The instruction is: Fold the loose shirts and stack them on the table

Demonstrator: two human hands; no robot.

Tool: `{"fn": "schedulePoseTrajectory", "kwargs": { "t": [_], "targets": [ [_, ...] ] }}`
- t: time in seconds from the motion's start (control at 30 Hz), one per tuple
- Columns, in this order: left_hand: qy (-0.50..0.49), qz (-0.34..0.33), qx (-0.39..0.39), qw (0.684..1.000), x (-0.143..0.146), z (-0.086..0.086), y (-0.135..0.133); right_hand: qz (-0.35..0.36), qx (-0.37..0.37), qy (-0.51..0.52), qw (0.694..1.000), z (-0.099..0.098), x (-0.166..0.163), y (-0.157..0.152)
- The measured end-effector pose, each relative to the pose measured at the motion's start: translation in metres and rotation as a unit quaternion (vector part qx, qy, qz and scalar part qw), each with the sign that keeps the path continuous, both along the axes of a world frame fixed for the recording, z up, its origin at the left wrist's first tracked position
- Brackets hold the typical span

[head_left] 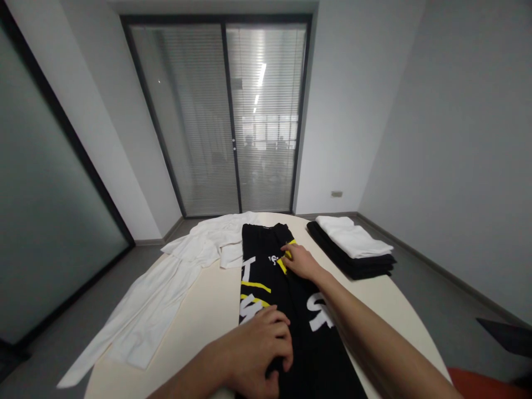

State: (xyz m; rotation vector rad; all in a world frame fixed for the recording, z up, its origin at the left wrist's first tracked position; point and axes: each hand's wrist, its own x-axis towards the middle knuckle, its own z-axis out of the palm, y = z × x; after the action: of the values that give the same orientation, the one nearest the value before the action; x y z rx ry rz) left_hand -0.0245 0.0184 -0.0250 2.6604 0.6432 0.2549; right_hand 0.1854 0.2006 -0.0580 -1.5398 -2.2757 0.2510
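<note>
A black shirt (pixel 266 238) with white lettering and yellow stripes lies as a long, narrow folded strip down the middle of the table. My right hand (pixel 302 262) reaches to its upper right part, fingers apart and fingertips on the cloth by a yellow patch. Nearer to me, my left hand (pixel 261 349) rests over the lower left side of the shirt. Its fingers are bent, with a gap between them and the thumb. Black fabric shows beneath that hand, and the near end of the shirt runs out of view.
A rumpled white long-sleeved garment (pixel 183 266) covers the table's left side, one sleeve hanging over the edge. On the right stand folded black clothes (pixel 353 266) with a folded white one (pixel 353 235) on top. The pale table (pixel 199 316) has a rounded edge. Something red (pixel 477 385) shows at lower right.
</note>
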Motion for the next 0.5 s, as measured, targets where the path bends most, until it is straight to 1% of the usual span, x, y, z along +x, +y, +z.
{"fn": "schedulePoseTrajectory", "kwargs": {
  "t": [0.1, 0.23, 0.37, 0.43, 0.5],
  "targets": [
    [0.031, -0.023, -0.02, 0.999, 0.006, 0.002, -0.009, 0.008, -0.004, 0.008, 1.0, -0.006, 0.019, -0.009],
    [0.03, -0.041, -0.02, 0.999, 0.01, 0.005, -0.016, 0.062, -0.002, 0.04, 0.997, -0.017, 0.033, -0.022],
    [0.014, -0.005, -0.047, 0.999, 0.008, 0.017, -0.018, 0.073, 0.038, 0.048, 0.995, -0.027, 0.034, -0.033],
    [0.011, 0.021, -0.085, 0.996, 0.006, 0.024, -0.019, 0.073, 0.057, 0.043, 0.995, -0.03, 0.033, -0.036],
    [0.018, 0.021, -0.141, 0.99, 0.004, 0.027, -0.02, 0.071, 0.064, 0.036, 0.995, -0.031, 0.033, -0.037]
  ]
}}
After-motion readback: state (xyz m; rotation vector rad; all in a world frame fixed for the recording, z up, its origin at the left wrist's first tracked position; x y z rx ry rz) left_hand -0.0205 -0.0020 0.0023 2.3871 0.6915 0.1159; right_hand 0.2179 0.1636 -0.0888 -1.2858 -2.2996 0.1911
